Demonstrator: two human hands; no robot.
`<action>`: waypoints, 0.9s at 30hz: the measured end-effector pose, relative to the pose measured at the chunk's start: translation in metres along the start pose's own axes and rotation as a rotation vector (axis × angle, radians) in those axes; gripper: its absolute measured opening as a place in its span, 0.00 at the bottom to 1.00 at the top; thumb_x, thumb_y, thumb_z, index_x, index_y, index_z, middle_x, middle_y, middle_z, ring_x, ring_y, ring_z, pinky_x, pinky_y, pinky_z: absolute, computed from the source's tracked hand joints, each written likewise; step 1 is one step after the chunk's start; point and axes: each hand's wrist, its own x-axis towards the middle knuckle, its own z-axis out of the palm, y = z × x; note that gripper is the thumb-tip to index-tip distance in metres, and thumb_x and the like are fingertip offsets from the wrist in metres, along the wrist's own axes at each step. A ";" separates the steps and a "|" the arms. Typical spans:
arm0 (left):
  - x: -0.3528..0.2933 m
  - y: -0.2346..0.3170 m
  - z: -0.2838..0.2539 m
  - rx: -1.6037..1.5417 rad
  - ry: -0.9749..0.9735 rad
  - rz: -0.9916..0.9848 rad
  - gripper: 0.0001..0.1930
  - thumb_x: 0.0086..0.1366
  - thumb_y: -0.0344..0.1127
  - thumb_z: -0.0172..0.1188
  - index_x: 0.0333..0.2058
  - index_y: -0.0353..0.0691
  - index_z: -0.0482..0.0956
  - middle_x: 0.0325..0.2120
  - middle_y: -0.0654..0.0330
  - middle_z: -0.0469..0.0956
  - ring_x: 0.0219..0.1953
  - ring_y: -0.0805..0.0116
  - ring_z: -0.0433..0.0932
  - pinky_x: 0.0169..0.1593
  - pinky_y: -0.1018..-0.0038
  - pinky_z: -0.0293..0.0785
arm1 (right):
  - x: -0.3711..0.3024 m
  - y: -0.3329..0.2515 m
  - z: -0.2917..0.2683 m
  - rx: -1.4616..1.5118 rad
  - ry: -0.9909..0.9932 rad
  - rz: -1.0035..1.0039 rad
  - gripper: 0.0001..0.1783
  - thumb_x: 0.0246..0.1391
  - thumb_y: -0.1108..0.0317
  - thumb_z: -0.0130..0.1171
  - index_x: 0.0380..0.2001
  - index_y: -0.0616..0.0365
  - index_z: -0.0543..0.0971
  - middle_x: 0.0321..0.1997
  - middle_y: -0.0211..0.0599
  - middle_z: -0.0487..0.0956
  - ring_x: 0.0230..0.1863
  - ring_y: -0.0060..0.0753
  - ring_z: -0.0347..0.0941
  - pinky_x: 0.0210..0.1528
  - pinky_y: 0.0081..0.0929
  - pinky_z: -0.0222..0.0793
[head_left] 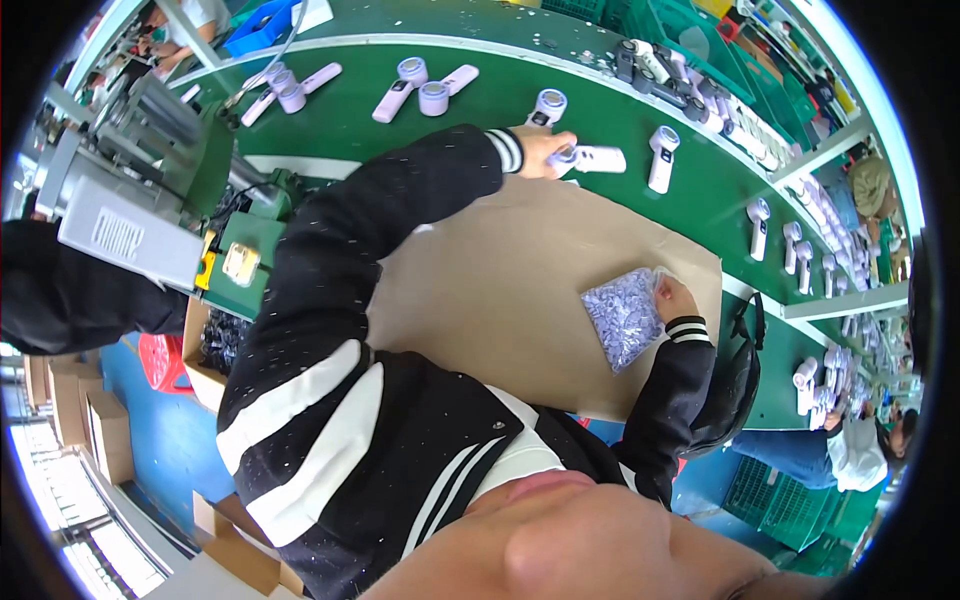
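My left hand (543,150) reaches to the far side of the work surface, its fingers closed on the round lilac head of a handheld fan (603,159). The fan's pale handle points right. Just beyond that hand, another handheld fan (550,101) is partly hidden by it. My right hand (677,300) pinches the gathered corner of a clear plastic bag (624,318) filled with many small lilac pieces. The bag lies on the brown cardboard sheet (490,290) before me.
More fans (663,158) lie along the green conveyor belt (350,110), which curves past on the right. At the left stands a grey and green bench machine (130,235). A red stool (163,362) and a box of dark parts (222,340) are below it. Other people sit nearby.
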 end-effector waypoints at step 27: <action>-0.321 0.022 -0.030 0.420 0.090 -0.141 0.07 0.52 0.29 0.58 0.31 0.44 0.72 0.31 0.60 0.71 0.34 0.61 0.68 0.40 0.71 0.66 | -0.031 -0.031 -0.021 -0.002 0.575 0.238 0.07 0.49 0.64 0.56 0.26 0.54 0.78 0.19 0.30 0.75 0.22 0.32 0.69 0.29 0.29 0.66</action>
